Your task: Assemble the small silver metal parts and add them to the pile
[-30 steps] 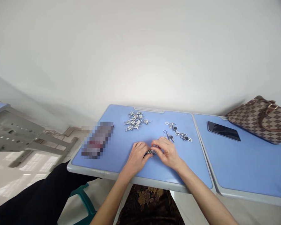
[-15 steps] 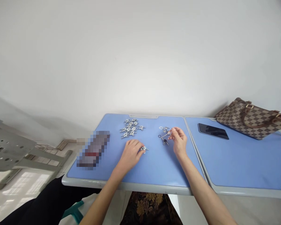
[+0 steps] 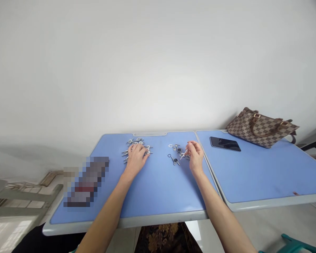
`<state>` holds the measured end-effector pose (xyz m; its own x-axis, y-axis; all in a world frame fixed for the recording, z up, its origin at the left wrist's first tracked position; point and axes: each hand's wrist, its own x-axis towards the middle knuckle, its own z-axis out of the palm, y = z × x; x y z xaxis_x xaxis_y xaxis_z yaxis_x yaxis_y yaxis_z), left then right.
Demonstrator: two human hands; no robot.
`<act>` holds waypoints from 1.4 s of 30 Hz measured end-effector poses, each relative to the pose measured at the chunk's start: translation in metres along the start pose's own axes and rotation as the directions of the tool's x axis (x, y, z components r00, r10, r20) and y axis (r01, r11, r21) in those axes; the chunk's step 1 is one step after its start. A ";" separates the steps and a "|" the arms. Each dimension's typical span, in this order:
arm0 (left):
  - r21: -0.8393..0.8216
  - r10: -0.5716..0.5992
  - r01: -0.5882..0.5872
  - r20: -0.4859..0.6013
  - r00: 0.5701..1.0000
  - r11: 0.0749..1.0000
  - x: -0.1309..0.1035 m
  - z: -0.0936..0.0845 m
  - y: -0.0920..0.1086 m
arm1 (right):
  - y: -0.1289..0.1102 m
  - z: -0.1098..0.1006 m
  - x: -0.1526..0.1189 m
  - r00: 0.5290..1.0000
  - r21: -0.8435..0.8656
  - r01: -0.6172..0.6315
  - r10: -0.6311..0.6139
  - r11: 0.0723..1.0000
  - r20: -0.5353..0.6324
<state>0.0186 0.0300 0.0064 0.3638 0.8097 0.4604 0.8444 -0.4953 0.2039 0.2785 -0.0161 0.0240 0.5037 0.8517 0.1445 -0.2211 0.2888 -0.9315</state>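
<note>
Left hand [image 3: 136, 157], grip unclear, has moved onto metal pile [image 3: 131, 141], nine o'clock from right hand [image 3: 196, 157] pinching metal part [image 3: 183, 154]; likely one piece added there.

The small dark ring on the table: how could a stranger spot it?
Start with the left blue table. Near the right hand lies a loose group of silvery metal parts. At the group's left edge sits the small ring: a thin, dark, open loop, unlike the pale loop just beyond it.
</note>
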 end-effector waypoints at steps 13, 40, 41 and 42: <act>-0.018 -0.011 0.009 -0.089 0.996 1.000 0.000 0.005 -0.006 | -0.008 -0.021 0.008 0.954 -0.374 -0.041 0.148 0.927 0.262; -0.349 0.260 -0.122 0.384 0.886 0.929 -0.026 -0.024 0.071 | -0.026 -0.004 -0.016 0.772 -0.775 0.377 0.290 0.507 0.565; -0.334 0.248 -0.117 0.383 0.890 0.935 -0.027 -0.021 0.073 | -0.026 -0.007 -0.011 0.821 -0.802 0.348 0.255 0.485 0.510; -0.326 0.242 -0.114 0.385 0.890 0.938 -0.028 -0.019 0.075 | -0.025 -0.010 -0.007 0.862 -0.827 0.318 0.221 0.463 0.455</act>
<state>0.0640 -0.0359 0.0254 0.6801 0.7222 0.1263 0.6225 -0.6598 0.4208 0.2885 -0.0337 0.0427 0.0054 0.9975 0.0707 0.7491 0.0428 -0.6611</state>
